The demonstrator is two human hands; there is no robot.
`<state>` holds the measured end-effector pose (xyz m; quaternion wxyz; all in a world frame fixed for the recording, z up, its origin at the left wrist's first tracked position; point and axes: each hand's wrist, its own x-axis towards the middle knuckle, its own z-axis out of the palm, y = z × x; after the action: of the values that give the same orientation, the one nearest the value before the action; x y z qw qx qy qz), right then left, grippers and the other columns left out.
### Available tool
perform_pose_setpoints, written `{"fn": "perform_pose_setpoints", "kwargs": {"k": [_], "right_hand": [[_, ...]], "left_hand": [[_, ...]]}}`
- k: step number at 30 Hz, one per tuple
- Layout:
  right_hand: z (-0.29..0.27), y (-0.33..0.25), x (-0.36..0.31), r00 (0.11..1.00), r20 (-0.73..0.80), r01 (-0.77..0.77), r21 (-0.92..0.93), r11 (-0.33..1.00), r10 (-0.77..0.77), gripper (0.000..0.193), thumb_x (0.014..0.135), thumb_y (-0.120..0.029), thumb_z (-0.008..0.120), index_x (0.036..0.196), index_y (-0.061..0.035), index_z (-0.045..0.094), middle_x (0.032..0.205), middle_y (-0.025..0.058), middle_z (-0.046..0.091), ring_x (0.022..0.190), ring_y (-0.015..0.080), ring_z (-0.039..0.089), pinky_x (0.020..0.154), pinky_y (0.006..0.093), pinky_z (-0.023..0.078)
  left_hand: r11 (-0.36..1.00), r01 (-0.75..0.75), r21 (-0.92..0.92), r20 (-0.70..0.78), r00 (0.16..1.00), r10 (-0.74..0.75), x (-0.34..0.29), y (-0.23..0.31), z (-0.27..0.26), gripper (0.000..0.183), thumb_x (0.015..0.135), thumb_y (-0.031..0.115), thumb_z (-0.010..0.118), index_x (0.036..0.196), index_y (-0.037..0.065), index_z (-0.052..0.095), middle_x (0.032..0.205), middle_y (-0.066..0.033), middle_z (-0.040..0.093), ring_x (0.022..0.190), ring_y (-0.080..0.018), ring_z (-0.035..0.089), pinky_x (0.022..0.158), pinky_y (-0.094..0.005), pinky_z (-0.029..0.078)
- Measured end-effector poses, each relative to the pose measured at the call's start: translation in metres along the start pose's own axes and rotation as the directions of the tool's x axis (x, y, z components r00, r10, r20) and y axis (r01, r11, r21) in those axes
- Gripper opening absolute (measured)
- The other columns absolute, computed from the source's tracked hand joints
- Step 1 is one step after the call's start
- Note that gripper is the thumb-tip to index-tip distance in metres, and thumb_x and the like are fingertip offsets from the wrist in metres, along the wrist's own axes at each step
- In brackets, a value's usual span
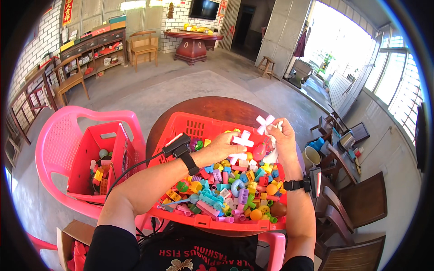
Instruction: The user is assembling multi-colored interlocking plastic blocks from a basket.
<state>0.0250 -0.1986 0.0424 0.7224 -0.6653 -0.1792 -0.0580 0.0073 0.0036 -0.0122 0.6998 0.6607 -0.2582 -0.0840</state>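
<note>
Over the red plastic basket point(181, 118), my left hand point(220, 147) is closed on a white cross-shaped toy piece point(244, 138). Another white toy piece point(237, 156) shows just below those fingers; whether the hand touches it I cannot tell. At the basket's far right, my right hand point(285, 135) pinches a pale pink cross-shaped piece point(264, 123). A crumpled white cloth point(271, 157) hangs from the same hand. Many colourful toy blocks point(244, 185) fill the basket, with orange balls point(256, 214) among them. A pink-red rounded toy point(259, 152) lies between my hands.
The basket rests on a round brown table point(212, 104). To the left, a pink plastic chair point(56, 135) holds a red box point(81, 174) with more toys. Wooden chairs point(361, 198) and a bucket point(311, 156) stand at the right. A cable point(122, 176) runs from my left wrist device.
</note>
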Motion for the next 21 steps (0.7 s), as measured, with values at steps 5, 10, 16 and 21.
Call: {"fn": "perform_pose_setpoints", "kwargs": {"k": [5,10,16,21], "right_hand": [[0.000,0.004,0.000,1.000,0.010,0.026,0.039,0.999,-0.026,0.012,0.083,-0.004,0.058,0.091,-0.0086,0.050,0.072,0.0025,0.060,0.049,0.0043,0.047,0.041,0.0180,0.035],[0.002,0.004,0.000,1.000,0.030,0.011,-0.005,1.000,-0.011,0.020,0.082,-0.006,0.060,0.099,-0.0082,0.050,0.072,0.0022,0.059,0.045,0.0046,0.045,0.036,0.0187,0.035],[-0.004,-0.004,-0.001,0.996,0.087,0.039,-0.060,0.997,-0.033,0.015,0.082,-0.006,0.061,0.096,-0.0056,0.057,0.074,-0.0007,0.058,0.062,0.0040,0.053,0.053,0.0182,0.042],[-0.008,-0.012,-0.002,0.976,0.197,0.153,-0.326,0.933,-0.091,0.013,0.081,-0.008,0.063,0.094,-0.0052,0.060,0.073,-0.0027,0.057,0.066,0.0037,0.050,0.058,0.0189,0.041]], "left_hand": [[0.998,0.045,0.050,0.061,0.997,-0.048,-0.001,0.003,0.003,0.034,0.086,0.015,0.061,0.115,0.001,0.051,0.101,-0.0028,0.058,0.089,-0.0076,0.056,0.074,-0.0227,0.047],[1.000,-0.020,-0.001,0.001,1.000,0.020,-0.003,0.004,0.005,0.022,0.084,0.013,0.062,0.100,-0.001,0.055,0.089,-0.0050,0.061,0.081,-0.0095,0.059,0.065,-0.0248,0.048],[0.999,-0.032,0.030,-0.012,0.999,0.033,-0.002,0.008,0.006,0.025,0.083,0.012,0.063,0.101,-0.002,0.055,0.089,-0.0063,0.062,0.079,-0.0107,0.060,0.065,-0.0252,0.048],[0.956,-0.040,0.290,0.056,0.998,0.024,0.000,0.002,-0.001,0.025,0.084,0.015,0.063,0.104,0.000,0.057,0.079,-0.0014,0.060,0.059,-0.0053,0.051,0.048,-0.0206,0.039]]}}
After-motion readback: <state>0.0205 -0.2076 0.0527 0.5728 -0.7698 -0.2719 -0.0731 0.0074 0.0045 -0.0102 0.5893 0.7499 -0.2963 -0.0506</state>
